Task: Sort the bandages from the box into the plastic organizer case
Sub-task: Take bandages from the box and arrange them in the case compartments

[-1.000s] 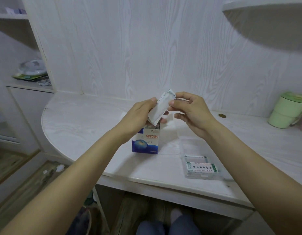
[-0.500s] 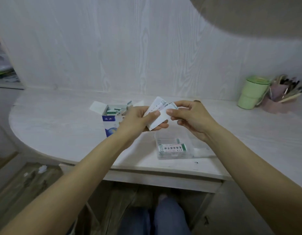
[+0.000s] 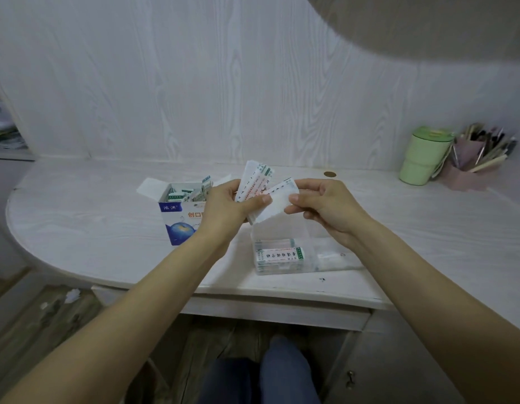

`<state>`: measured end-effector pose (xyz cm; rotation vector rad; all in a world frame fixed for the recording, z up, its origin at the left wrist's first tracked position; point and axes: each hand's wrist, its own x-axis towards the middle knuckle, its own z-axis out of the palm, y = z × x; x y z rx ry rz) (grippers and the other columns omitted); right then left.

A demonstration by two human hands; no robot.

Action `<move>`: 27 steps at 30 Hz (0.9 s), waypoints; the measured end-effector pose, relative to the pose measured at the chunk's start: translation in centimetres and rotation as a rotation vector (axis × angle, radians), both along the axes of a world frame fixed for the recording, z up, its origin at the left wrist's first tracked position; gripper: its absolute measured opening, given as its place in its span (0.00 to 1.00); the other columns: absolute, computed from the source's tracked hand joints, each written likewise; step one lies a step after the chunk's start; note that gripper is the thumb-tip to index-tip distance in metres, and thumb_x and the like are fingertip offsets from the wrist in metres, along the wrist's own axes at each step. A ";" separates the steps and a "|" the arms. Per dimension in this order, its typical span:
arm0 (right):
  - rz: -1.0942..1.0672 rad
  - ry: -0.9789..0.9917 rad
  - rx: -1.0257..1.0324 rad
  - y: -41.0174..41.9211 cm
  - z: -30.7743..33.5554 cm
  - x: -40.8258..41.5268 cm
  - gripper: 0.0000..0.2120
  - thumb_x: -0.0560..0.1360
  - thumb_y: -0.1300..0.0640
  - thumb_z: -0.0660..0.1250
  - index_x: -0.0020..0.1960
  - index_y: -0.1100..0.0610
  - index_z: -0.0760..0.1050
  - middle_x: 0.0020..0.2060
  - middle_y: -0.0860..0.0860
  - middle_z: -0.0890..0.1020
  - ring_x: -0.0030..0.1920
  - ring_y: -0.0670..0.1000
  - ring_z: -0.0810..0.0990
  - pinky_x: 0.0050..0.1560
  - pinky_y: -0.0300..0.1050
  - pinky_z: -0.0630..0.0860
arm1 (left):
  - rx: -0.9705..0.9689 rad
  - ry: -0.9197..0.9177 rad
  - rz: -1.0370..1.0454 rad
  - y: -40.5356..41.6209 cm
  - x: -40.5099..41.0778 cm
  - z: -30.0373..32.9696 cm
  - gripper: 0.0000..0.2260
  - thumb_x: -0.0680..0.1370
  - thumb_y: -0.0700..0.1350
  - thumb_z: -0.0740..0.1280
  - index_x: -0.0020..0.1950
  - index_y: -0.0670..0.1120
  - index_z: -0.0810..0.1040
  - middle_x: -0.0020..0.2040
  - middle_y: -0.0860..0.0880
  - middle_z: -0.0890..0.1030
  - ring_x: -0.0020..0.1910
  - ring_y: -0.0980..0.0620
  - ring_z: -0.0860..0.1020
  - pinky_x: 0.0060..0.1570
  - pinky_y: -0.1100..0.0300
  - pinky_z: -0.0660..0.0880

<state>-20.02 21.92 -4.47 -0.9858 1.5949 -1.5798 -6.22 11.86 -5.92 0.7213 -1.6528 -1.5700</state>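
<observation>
Bandages (image 3: 254, 182) fan from the left hand (image 3: 223, 209) above the bench (image 3: 78, 223) while right-hand fingers (image 3: 293, 198) pinch one loose, likely bound next for the organizer case (image 3: 282, 255) right of the box (image 3: 180, 220).

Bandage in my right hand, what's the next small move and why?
Probably pull that single bandage free of the stack held by your left hand, then lower it into the clear case below, where bandages already lie.
</observation>
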 end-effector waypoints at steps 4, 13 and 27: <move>-0.001 -0.045 -0.010 -0.1 -0.3 -0.2 0.08 0.76 0.69 0.64 0.49 0.58 0.77 0.34 0.49 0.85 0.33 0.44 0.83 0.30 0.31 0.70 | -0.004 0.043 0.026 0.2 -0.2 -0.3 0.09 0.70 0.35 0.73 0.47 0.46 0.81 0.44 0.48 0.84 0.42 0.50 0.82 0.45 0.52 0.79; -0.014 -0.125 -0.028 -0.3 -0.6 -1.0 0.04 0.75 0.70 0.65 0.47 0.65 0.77 0.39 0.58 0.82 0.36 0.48 0.84 0.40 0.34 0.79 | -0.106 0.045 0.078 -0.1 -1.0 -0.4 0.11 0.68 0.35 0.75 0.46 0.47 0.81 0.43 0.49 0.84 0.42 0.52 0.82 0.46 0.56 0.80; -0.091 -0.032 0.002 -0.2 -1.9 -2.6 0.03 0.74 0.68 0.68 0.45 0.62 0.78 0.40 0.58 0.83 0.40 0.50 0.83 0.43 0.35 0.80 | -0.281 -0.043 0.260 -1.4 0.5 -0.7 0.07 0.71 0.40 0.74 0.44 0.49 0.80 0.45 0.46 0.83 0.47 0.43 0.81 0.50 0.44 0.78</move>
